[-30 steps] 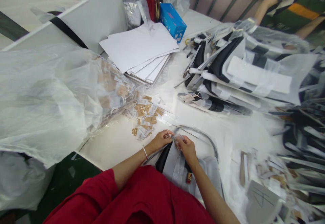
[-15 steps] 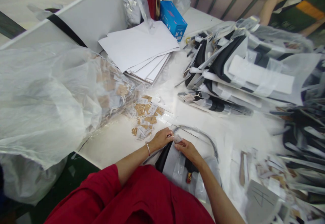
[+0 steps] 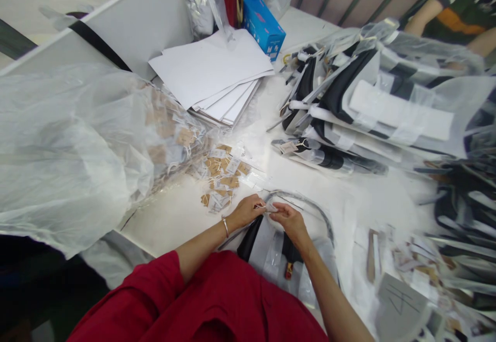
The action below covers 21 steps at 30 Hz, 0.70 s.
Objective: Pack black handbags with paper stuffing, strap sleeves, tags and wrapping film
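A grey and black handbag lies in front of me against my red top, with clear wrap over parts of it. Its handle loops out on the far side. At the bag's upper edge my left hand pinches the white string of a hang tag. Just to the right, my right hand has the small pale hang tag between thumb and fingers. Whether the string is fastened to the bag cannot be made out. Beyond my left hand lies a loose pile of brown and white hang tags.
A large clear plastic bag holding more tags fills the left. White sheets and a blue box stand at the back. Wrapped handbags are stacked right; a grey marked piece lies near right. Another person's arm shows top right.
My right hand has lifted slightly and turned the tag, while my left hand stays nearly still. The lower plastic at the left has shifted. The other person's arm has moved.
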### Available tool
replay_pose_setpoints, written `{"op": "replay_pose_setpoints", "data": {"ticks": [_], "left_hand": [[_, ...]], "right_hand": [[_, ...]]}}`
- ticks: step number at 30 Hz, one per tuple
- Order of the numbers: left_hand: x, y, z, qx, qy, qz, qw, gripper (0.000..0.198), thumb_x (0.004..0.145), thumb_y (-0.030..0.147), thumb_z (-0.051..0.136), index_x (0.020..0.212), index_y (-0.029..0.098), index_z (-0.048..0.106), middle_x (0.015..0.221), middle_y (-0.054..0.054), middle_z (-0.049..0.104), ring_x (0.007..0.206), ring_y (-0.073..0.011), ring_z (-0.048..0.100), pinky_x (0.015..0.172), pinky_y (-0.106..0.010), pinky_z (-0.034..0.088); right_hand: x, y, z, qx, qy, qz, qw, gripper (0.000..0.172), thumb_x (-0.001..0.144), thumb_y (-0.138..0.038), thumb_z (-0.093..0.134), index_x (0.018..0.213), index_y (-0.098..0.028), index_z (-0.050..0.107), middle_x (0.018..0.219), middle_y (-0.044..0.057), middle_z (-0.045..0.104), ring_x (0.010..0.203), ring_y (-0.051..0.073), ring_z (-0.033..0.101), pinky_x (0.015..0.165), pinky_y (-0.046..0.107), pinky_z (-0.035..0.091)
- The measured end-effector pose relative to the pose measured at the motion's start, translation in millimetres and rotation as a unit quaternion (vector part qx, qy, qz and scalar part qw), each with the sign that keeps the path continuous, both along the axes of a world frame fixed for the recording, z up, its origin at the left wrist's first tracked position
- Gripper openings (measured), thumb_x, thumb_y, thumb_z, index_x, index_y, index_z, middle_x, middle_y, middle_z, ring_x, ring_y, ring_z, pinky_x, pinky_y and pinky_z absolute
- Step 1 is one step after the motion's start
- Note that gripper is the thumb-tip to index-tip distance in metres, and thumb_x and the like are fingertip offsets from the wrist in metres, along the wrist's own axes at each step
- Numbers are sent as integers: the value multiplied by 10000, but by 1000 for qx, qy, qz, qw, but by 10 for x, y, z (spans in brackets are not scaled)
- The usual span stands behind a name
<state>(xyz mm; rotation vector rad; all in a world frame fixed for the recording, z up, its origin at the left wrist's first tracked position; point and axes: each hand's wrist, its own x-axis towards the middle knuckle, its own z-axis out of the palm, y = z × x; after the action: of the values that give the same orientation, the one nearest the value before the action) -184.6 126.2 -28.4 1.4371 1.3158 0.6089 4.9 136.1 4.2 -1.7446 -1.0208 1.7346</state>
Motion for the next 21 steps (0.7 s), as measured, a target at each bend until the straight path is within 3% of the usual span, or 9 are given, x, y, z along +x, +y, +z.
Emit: {"op": "replay_pose_setpoints", "data": {"ticks": [5,8,12,14,16,18,21], "left_hand": [[-3,-1,18,-36,-39,39,998,293,846,430,568,816,162,683,792,-1,594,757,-145,550,704,-250,414],[-14,-18,23,-50,-67,45,996,284,817,429,607,805,153,674,797,5,573,728,-131,530,678,-242,404],[-23,-47,-18,-45,-58,44,996,251,827,397,606,796,155,662,784,9,549,735,-129,507,667,-232,394],[-11,-69,-48,-42,-59,41,997,227,861,349,564,812,151,664,780,5,550,764,-134,511,682,-228,395],[6,-82,-92,-53,-78,30,995,187,851,304,577,798,144,655,764,9,544,765,-131,505,679,-218,391],[14,-81,-150,-82,-104,39,990,169,845,281,584,763,142,634,709,27,515,719,-117,482,650,-209,376],[17,-85,-210,-110,-133,81,982,180,808,302,645,727,143,618,692,42,508,690,-105,465,642,-213,363]], "right_hand": [[-163,40,-25,17,34,-45,998,467,553,-390,804,952,-180,686,792,17,722,696,216,688,756,414,590],[-254,46,-22,50,2,-46,998,446,598,-438,774,958,-191,683,835,29,724,712,228,694,729,414,603],[-257,60,21,133,-68,62,987,354,694,-503,711,899,-215,709,860,45,714,714,217,674,651,364,590],[-183,61,14,203,-126,118,964,356,698,-528,710,862,-213,729,859,58,705,685,206,646,658,367,570],[-85,67,-54,263,-164,139,940,380,659,-561,731,797,-207,741,923,84,704,780,236,646,727,388,553],[-8,76,-165,255,-150,137,945,413,668,-599,700,789,-207,745,999,93,711,922,275,645,812,401,534],[27,53,-270,158,-155,137,966,451,669,-591,701,889,-200,745,998,72,734,990,290,641,924,400,489]]}}
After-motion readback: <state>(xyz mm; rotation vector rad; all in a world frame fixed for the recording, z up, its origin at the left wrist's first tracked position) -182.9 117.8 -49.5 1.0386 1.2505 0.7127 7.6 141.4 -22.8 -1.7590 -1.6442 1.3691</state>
